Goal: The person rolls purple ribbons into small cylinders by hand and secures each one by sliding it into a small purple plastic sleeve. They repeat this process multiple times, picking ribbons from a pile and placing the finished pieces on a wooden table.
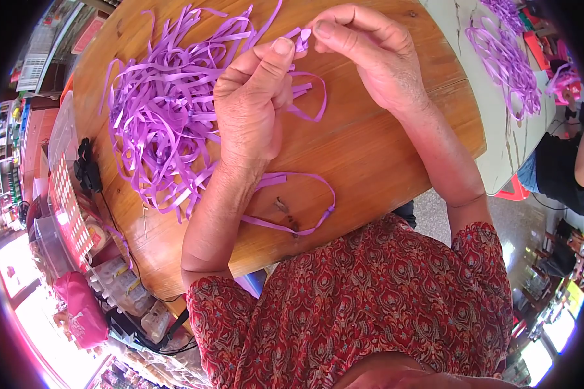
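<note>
My left hand (256, 97) is closed, pinching a narrow purple ribbon (302, 40) between thumb and forefinger above the table. A short folded or looped bit of that ribbon sticks out past the thumb. From the right, my right hand (379, 58) meets it, thumb and forefinger pinched at the ribbon's edge; the exact grip is too small to see clearly. Left of my left hand spreads a tangled heap of purple ribbons (165, 110), some with small knots. One knotted ribbon loop (331, 194) lies below my left wrist, near the table's front edge.
The brown wooden table (370, 155) adjoins a white marble-patterned table (451, 19) at the right, holding another bundle of purple ribbons (499, 65). A black clip-like object with a cable (86, 165) sits at the left edge. Beyond are plastic containers (113, 279) and a pink bag (83, 311).
</note>
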